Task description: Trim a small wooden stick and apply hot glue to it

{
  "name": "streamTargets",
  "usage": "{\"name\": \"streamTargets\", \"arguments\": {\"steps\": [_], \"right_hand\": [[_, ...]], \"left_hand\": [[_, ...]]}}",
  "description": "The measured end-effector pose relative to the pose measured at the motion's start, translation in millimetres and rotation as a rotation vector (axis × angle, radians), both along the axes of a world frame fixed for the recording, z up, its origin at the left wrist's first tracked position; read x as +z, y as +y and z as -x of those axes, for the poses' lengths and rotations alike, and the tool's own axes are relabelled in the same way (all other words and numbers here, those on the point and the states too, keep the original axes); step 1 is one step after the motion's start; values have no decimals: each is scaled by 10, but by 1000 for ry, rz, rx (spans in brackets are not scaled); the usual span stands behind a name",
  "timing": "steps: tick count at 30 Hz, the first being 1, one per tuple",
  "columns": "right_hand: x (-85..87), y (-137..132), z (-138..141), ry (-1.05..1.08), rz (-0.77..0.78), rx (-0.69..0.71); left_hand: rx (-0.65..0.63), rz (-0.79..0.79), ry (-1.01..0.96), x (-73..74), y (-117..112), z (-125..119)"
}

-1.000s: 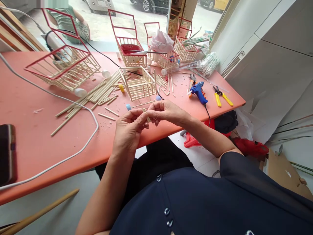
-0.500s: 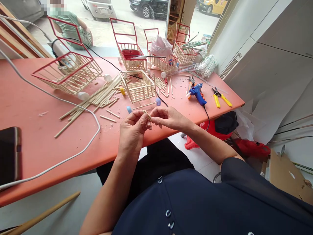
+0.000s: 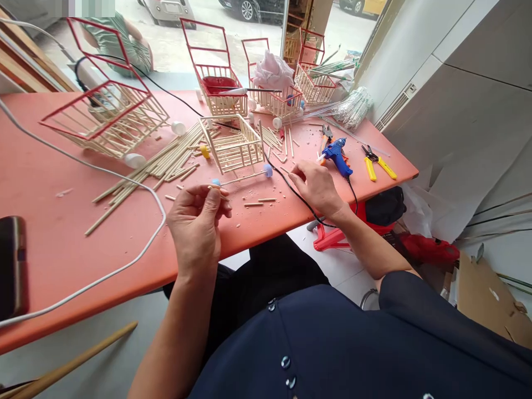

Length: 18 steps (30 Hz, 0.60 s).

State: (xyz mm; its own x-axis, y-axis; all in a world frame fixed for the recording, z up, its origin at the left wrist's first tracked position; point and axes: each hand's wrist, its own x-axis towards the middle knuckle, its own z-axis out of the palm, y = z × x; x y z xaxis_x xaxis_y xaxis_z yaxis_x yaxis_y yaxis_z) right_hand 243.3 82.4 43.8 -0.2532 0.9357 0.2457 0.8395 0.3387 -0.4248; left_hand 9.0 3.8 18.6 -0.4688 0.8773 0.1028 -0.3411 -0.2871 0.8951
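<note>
Apart they had drawn, the person's left hand (image 3: 195,216) gone leftward and the right hand (image 3: 316,185) rightward; half a second earlier they had almost met over the near edge of the orange-pink tabletop (image 3: 62,238). Far left lay a dark, glossy phone (image 3: 12,266). Beyond it stood a pale wooden basket cart with red rims (image 3: 120,117), then a fanned heap of long, bare wooden sticks (image 3: 162,158). Next along, the left thumb and fingers pinched a short, pale wooden stick (image 3: 220,193) just above the table; whether they held more than one, I couldn't make out. It looked very light, stiff and dry, hardly slippery, yet thin enough to snap under a sharp bend; gripping mid-length seemed best, leaving both ends free. Behind stood an unpainted wooden basket frame (image 3: 236,148), a thin axle with light-blue wheels (image 3: 268,170) near its front. The right fingers were curled narrow, a slim bare stick (image 3: 285,170) at their tips, gripped or merely touched, I couldn't tell. Just past them lay a blue plastic glue gun (image 3: 338,157), and farthest right, yellow-handled pliers (image 3: 371,169).
</note>
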Motion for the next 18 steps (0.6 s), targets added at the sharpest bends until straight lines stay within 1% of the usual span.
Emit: {"name": "streamTargets", "arguments": {"steps": [2,5,7,9,11,13,16,18], "right_hand": [[1,40,-9,-130,23,-62],[-1,38,10,-211,47,-61],[-4,1,27,-175,28,-4],[-3,-47,55,-111,19,94],[10,-90,108,-98,44,197],[40,-116,182,-164,82,258],[102,-120,282,-307,107,293],[133,-105,313,-360,104,313]], "left_hand": [[11,-13,59,3,6,29],[0,-23,172,-9,-1,53],[8,-31,232,-27,-18,67],[24,-29,265,-49,-36,82],[28,-16,282,-70,-52,96],[15,9,289,-87,-65,107],[-14,35,279,-101,-82,116],[-28,39,265,-102,-93,121]]}}
